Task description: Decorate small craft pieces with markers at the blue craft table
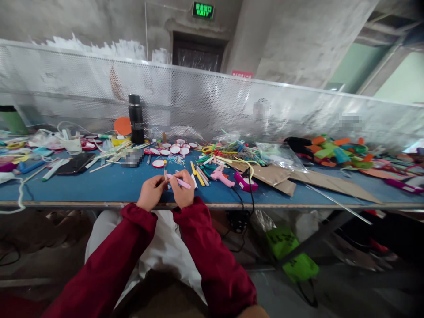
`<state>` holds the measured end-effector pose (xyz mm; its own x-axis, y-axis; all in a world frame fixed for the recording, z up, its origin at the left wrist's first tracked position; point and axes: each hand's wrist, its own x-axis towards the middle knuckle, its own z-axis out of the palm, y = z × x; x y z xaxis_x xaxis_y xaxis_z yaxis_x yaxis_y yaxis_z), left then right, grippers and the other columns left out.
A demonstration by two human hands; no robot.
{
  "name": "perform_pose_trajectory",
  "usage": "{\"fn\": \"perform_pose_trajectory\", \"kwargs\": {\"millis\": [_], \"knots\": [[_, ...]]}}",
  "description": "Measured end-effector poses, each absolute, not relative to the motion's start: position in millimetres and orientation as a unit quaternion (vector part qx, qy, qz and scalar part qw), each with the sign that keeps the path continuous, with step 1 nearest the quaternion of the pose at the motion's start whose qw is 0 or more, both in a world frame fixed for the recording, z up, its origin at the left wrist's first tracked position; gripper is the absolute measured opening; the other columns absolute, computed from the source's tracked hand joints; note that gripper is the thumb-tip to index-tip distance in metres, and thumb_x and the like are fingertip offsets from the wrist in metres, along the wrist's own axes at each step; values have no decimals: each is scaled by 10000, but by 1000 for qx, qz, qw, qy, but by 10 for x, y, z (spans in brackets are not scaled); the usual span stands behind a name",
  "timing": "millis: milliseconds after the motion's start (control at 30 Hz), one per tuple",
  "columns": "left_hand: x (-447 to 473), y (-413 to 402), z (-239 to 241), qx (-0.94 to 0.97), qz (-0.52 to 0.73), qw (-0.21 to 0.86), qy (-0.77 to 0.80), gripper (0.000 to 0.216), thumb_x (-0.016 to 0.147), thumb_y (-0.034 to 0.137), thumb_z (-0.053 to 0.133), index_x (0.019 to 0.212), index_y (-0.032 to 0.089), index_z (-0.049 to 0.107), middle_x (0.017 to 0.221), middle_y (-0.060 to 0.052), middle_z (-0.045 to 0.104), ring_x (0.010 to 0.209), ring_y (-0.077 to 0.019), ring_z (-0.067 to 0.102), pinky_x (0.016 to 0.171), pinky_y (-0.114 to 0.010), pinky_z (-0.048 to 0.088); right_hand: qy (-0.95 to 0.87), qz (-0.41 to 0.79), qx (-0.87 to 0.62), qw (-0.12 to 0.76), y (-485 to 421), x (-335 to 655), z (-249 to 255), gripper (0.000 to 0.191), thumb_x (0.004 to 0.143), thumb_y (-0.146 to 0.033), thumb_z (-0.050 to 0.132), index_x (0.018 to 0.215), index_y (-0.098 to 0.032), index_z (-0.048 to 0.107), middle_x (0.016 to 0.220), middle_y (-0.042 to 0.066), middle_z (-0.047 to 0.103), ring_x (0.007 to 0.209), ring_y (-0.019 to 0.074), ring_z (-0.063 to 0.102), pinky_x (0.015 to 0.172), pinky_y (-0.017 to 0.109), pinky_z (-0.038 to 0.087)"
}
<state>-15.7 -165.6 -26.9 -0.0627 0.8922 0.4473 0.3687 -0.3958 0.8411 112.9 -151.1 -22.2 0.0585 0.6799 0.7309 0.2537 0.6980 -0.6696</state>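
Close to the table's front edge, my left hand [152,192] is closed on a small flat stick [165,169] that stands upright and has a yellowish top. My right hand [183,189] grips a pink marker pen [182,181], its tip pointing left at the stick. Whether the tip touches the stick is too small to tell. Just right of my right hand lie several yellow and grey markers [199,177]. Beyond my hands sits a white round disc with a red rim [158,164], with small coloured bits [177,160] beside it.
A pink glue gun [221,176] and a purple box [245,181] with a black cable lie to the right, before cardboard sheets [321,185]. A black bottle [135,119] stands at the back. A phone [76,163] lies left. Perforated metal screen [212,97] lines the rear.
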Motion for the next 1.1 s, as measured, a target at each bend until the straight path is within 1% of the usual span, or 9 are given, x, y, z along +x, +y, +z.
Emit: {"fn": "perform_pose_trajectory", "kwargs": {"millis": [200, 333, 500, 667, 800, 933, 1100], "knots": [[-160, -1657, -270, 630, 537, 253, 501, 254, 829, 394, 529, 769, 164, 621, 635, 10, 574, 564, -117, 461, 549, -234, 354, -651, 159, -357, 650, -1518, 1132, -223, 149, 845, -305, 536, 728, -213, 541, 724, -6, 592, 751, 149, 555, 700, 273, 438], [-163, -1649, -273, 634, 538, 251, 496, 257, 830, 389, 526, 753, 162, 617, 641, 6, 575, 572, -118, 461, 553, -233, 357, -662, 160, -352, 642, -1521, 1129, -223, 157, 839, -309, 546, 716, -211, 537, 711, -12, 583, 741, 144, 551, 695, 268, 433], [-169, -1631, -292, 628, 539, 252, 501, 244, 826, 377, 529, 808, 159, 637, 656, 6, 585, 573, -116, 461, 552, -227, 356, -653, 152, -352, 653, -1514, 1129, -232, 142, 848, -289, 533, 732, -206, 533, 716, -14, 575, 738, 139, 552, 707, 268, 436], [-166, -1637, -295, 633, 541, 244, 497, 268, 829, 397, 531, 756, 156, 620, 656, 2, 581, 577, -113, 456, 554, -227, 359, -666, 152, -350, 641, -1522, 1127, -224, 165, 846, -317, 545, 722, -209, 538, 715, -11, 582, 735, 141, 554, 690, 266, 438], [-165, -1647, -286, 636, 538, 240, 498, 266, 832, 393, 530, 743, 157, 617, 639, 5, 578, 573, -111, 460, 554, -226, 360, -652, 148, -356, 653, -1519, 1130, -230, 146, 850, -309, 537, 745, -208, 539, 723, -10, 589, 731, 139, 558, 695, 268, 442], [-165, -1643, -290, 636, 540, 239, 496, 271, 832, 390, 527, 736, 154, 619, 650, 2, 585, 571, -108, 451, 548, -224, 357, -664, 149, -356, 641, -1516, 1125, -231, 164, 842, -317, 548, 718, -209, 537, 728, -7, 594, 744, 143, 558, 694, 268, 443], [-160, -1644, -290, 638, 541, 240, 492, 299, 825, 424, 538, 725, 153, 617, 638, 5, 571, 566, -106, 435, 543, -224, 348, -662, 149, -354, 644, -1515, 1119, -219, 163, 843, -333, 550, 738, -210, 552, 725, -7, 587, 732, 142, 554, 671, 264, 439]]}}
